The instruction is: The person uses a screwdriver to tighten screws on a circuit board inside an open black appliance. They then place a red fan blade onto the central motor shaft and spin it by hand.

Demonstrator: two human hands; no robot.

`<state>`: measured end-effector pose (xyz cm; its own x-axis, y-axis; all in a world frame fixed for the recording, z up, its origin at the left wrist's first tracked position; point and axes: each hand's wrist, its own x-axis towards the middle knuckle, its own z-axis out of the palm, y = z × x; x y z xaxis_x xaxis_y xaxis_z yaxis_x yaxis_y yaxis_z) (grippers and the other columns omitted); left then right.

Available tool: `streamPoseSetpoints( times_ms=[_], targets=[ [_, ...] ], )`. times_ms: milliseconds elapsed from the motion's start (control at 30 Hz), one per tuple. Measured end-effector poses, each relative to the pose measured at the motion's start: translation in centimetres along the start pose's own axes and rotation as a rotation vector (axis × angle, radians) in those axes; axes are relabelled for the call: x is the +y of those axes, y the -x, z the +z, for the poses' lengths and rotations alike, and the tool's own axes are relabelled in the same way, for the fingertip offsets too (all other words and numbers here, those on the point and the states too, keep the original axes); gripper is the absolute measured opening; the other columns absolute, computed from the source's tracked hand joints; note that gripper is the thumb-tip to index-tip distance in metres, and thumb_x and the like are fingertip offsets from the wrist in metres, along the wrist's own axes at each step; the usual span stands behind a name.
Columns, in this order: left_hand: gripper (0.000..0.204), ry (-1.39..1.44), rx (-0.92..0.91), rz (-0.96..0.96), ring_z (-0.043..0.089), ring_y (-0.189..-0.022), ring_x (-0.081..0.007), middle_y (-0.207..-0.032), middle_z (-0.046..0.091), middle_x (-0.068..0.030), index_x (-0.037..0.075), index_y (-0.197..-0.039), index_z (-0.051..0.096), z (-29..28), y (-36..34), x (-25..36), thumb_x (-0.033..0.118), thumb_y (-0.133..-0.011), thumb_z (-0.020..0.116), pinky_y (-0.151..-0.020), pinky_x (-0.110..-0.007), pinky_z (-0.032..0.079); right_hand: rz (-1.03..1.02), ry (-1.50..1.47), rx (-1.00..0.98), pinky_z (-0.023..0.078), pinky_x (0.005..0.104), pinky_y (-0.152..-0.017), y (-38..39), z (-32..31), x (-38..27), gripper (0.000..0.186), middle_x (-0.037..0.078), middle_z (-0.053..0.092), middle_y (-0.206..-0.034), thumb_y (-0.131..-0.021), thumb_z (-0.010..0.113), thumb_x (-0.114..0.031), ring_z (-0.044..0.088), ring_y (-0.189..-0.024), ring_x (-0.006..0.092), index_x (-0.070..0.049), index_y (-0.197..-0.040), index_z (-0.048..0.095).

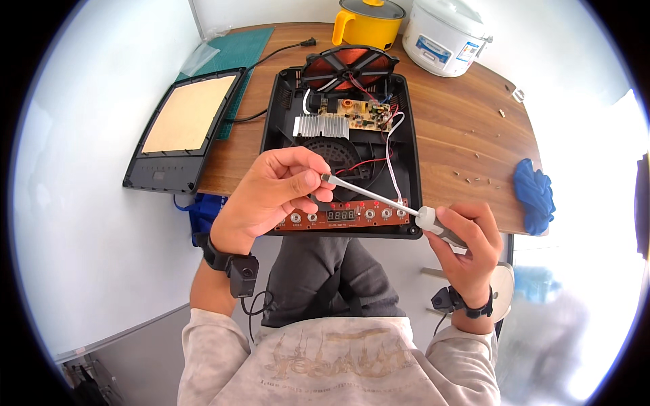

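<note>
My right hand (474, 243) grips the grey and white handle of a screwdriver (376, 195), its shaft slanting up to the left. At the tip, the thumb and fingers of my left hand (274, 189) are pinched together. A small dark bit shows there, too small to name. Both hands are above the near part of an opened induction cooker base (412, 162). Inside it sit a red-brown control board (365, 215) with a digit display, a silver heat sink (321, 126), a circuit board (365, 115) and a fan (332, 154), partly hidden by my left hand.
A copper coil (349, 65) leans at the base's far edge. The cooker's top panel (162, 159) lies left, partly on a green mat (247, 44). Behind are a yellow pot (372, 30) and white rice cooker (443, 40). Small screws (477, 155) and a blue cloth (535, 196) lie right.
</note>
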<state>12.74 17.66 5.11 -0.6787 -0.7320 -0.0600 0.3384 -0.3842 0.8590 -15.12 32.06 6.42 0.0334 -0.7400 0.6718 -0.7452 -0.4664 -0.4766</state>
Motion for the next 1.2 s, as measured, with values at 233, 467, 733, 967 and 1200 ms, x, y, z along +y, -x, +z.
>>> streamPoseSetpoints(
  times_ms=[233, 467, 733, 967, 1200],
  targets=[
    [0.022, 0.015, 0.021, -0.027, 0.072, -0.079, -0.0148, -0.092, 0.072, -0.0097, 0.002, -0.104, 0.067, 0.7, -0.2, 0.0, 0.019, -0.093, 0.077, -0.06, -0.023, 0.063, 0.006, -0.008, 0.027, 0.055, 0.0285, -0.061, 0.3, -0.2, 0.3, 0.044, 0.01, 0.063, -0.096, -0.066, 0.088, 0.008, 0.066, -0.073, 0.0196, -0.004, -0.107, 0.075],
    [0.021, 0.044, -0.056, -0.026, 0.075, -0.086, -0.0158, -0.097, 0.075, -0.0097, 0.002, -0.112, 0.071, 0.2, -0.2, -0.4, 0.015, -0.096, 0.073, -0.068, -0.025, 0.063, 0.019, 0.004, 0.028, 0.055, 0.0274, -0.062, 0.6, -0.4, 0.6, 0.045, 0.01, 0.062, -0.096, -0.065, 0.087, 0.009, 0.066, -0.073, 0.0196, -0.005, -0.106, 0.075],
    [0.02, -0.006, 0.031, -0.05, 0.074, -0.075, -0.0158, -0.088, 0.073, -0.0103, 0.001, -0.102, 0.068, 1.2, 0.1, 0.2, 0.018, -0.094, 0.076, -0.058, -0.024, 0.062, 0.012, 0.042, 0.024, 0.055, 0.0279, -0.064, 0.6, -0.6, 0.3, 0.045, 0.011, 0.062, -0.097, -0.064, 0.086, 0.01, 0.067, -0.075, 0.0205, -0.005, -0.105, 0.075],
    [0.02, -0.001, -0.033, -0.051, 0.076, -0.087, -0.017, -0.098, 0.076, -0.0104, 0.001, -0.113, 0.071, 0.7, 0.3, 0.3, 0.01, -0.095, 0.073, -0.069, -0.024, 0.063, -0.023, 0.065, 0.027, 0.052, 0.0285, -0.066, 1.0, -0.7, 0.2, 0.048, 0.013, 0.062, -0.099, -0.064, 0.083, 0.015, 0.064, -0.079, 0.0206, -0.002, -0.108, 0.073],
    [0.013, -0.174, 0.098, 0.011, 0.074, -0.081, -0.0159, -0.095, 0.073, -0.0107, 0.003, -0.102, 0.07, 1.5, -0.1, 0.6, 0.005, -0.091, 0.076, -0.064, -0.023, 0.062, -0.013, 0.139, 0.012, 0.052, 0.0288, -0.063, 0.9, -1.1, -0.9, 0.045, 0.013, 0.062, -0.098, -0.064, 0.083, 0.015, 0.063, -0.078, 0.0208, -0.002, -0.106, 0.075]
  ],
)
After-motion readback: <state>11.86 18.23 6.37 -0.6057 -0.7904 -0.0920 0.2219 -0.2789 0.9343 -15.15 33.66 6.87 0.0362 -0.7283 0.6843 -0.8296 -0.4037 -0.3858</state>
